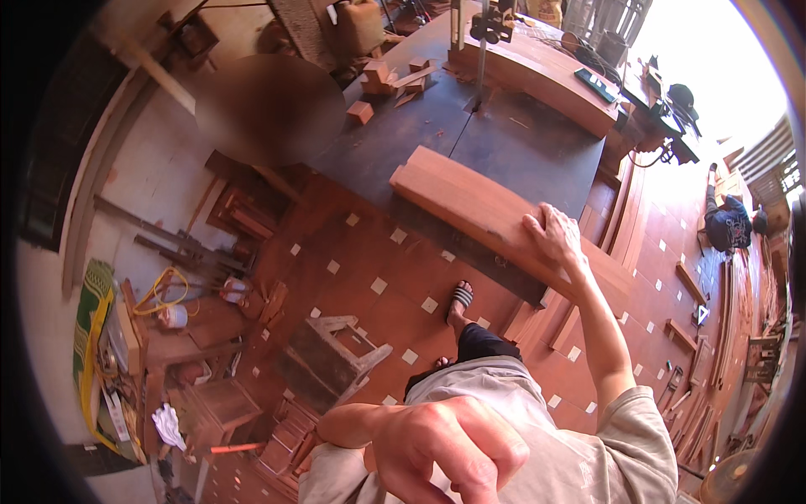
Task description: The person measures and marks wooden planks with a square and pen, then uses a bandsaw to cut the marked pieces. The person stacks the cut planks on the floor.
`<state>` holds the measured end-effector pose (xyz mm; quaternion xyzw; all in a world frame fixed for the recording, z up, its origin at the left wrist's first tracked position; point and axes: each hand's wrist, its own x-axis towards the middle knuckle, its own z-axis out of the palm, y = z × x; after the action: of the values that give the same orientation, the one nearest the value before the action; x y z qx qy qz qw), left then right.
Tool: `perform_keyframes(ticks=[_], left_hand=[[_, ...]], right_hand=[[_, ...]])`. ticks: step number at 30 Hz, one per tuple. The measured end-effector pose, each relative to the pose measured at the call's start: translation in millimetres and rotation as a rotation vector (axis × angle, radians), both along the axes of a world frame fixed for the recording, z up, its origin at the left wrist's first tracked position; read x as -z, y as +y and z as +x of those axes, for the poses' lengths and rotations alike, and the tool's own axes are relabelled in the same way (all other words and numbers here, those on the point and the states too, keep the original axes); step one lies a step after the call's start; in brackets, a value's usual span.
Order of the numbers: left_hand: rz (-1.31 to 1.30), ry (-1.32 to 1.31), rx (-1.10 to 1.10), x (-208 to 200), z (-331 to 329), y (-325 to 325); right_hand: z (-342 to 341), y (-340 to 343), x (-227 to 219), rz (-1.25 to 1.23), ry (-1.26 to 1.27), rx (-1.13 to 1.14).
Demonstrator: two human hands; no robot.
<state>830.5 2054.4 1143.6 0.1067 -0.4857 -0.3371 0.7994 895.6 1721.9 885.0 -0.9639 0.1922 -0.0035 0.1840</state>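
A thick reddish-brown wooden beam (466,202) lies across the near edge of a dark machine table (537,143), its right end sticking out past the table. My right hand (556,237) is closed over the beam's upper face toward its right part, with the arm stretched out. Close to the camera at the bottom, my left hand (449,449) is raised in front of my chest, away from the beam. Its fingers are curled, and whatever may be inside them is hidden. Beyond the beam, a narrow upright saw blade (481,71) meets the table at a slot.
A long wooden fence (537,80) crosses the table's far side. Small wood offcuts (378,80) lie at its far left. On the tiled floor stands a low wooden stool (336,357). A person (729,223) is low down at the far right, near long timber pieces.
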Motion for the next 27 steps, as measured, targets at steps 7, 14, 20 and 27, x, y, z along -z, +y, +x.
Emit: perform_keyframes(ticks=[7,14,20,27], left_hand=[[0.050,0.099,0.241,51.0,94.7,-60.6],[0.114,0.093,0.458,74.3,156.0,-92.9],[0.070,0.140,0.526,77.2,183.4,-88.9],[0.047,0.124,0.470,68.1,215.6,-86.0]], right_hand=[[10.1,1.9,-10.8,-0.029,-0.047,0.001],[36.3,-17.1,-32.2,0.147,0.142,0.040],[58.7,-64.0,-34.8,0.397,0.196,0.046],[99.6,-102.2,-59.1,0.435,0.327,0.130]])
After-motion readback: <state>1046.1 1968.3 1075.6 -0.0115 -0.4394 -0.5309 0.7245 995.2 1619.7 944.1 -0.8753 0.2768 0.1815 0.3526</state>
